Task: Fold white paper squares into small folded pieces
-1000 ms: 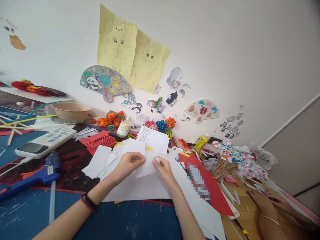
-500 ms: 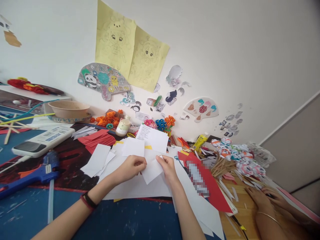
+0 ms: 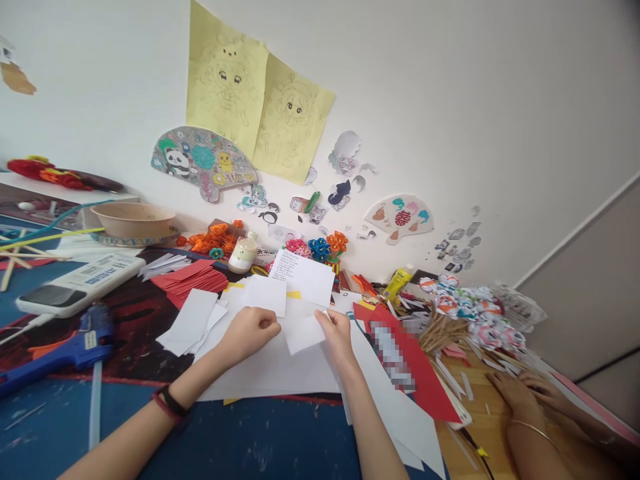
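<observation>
My right hand pinches a small white piece of paper between thumb and fingers, over the large white sheets. My left hand is closed with its fingers curled in, a little left of that piece and apart from it. Whether anything is inside those fingers is hidden. Just behind lies a white paper square, and past it a white card with handwriting. Left of my left hand rest more cut white papers and a fanned stack of red papers.
A blue glue gun and a white device lie at left. Behind stand a glue bottle and a tan bowl. Red paper lies at right, near another person's hands on a wooden surface.
My left hand has drawn slightly left, away from the small white paper. The paper, now in my right hand alone, has tilted and shifted up a little. The view has shifted slightly.
</observation>
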A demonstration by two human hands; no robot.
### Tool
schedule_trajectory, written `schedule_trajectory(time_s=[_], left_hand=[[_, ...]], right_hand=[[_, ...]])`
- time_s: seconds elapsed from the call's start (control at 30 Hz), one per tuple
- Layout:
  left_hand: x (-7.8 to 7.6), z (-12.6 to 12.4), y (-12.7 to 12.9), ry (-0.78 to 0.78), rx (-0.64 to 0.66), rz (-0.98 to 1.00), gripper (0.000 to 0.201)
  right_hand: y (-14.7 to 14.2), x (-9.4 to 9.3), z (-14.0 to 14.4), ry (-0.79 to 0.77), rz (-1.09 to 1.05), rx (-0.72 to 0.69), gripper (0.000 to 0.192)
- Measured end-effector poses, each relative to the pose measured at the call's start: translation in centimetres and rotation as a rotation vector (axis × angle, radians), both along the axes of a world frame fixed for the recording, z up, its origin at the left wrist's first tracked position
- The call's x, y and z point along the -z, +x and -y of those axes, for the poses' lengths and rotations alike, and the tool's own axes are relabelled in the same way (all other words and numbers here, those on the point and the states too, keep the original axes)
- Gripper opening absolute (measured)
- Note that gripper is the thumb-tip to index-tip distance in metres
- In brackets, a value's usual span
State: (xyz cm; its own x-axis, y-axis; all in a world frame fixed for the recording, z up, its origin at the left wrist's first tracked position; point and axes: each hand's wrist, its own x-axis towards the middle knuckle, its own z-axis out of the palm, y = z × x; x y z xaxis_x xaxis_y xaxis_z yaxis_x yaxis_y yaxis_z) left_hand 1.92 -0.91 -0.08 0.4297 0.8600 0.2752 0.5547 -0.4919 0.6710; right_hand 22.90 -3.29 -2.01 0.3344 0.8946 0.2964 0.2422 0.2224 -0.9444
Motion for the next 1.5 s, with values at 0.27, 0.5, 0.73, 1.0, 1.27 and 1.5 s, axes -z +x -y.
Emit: schedule_trajectory(time_s=[0.27,0.5,0.73,1.0,1.27,1.5], left_hand=[[0.6,0.5,0.4,0.311,0.050,-0.065,0.027],[1.9,1.7,1.5,0.416,0.232,-0.171,0.043],[2.6,1.1,1.5,0.260,0.155,0.020,0.048],[1.8,1.1,1.8,-0.054,0.180,0.307,0.046],[0.6,1.5,1.4,-0.177,0.086,0.452,0.035],[0.9,1.1,1.1,-0.494,0.048,0.636,0.040]], right_hand=[[-0.2,0.8,-0.3,-0.030,0.252,0.016,0.042],[-1.5,1.0,-0.1,-0.147,0.142,-0.189,0.036],[-1.7,-0.8,0.7,-0.174,-0.184,-0.419,0.039],[-2.4,-1.4,1.7,-0.162,-0.162,-0.552,0.046],[-1.8,-1.0,1.2,-0.173,-0.255,-0.499,0.042],[-1.9,-1.6,1.6,-0.164,-0.384,-0.465,0.046]])
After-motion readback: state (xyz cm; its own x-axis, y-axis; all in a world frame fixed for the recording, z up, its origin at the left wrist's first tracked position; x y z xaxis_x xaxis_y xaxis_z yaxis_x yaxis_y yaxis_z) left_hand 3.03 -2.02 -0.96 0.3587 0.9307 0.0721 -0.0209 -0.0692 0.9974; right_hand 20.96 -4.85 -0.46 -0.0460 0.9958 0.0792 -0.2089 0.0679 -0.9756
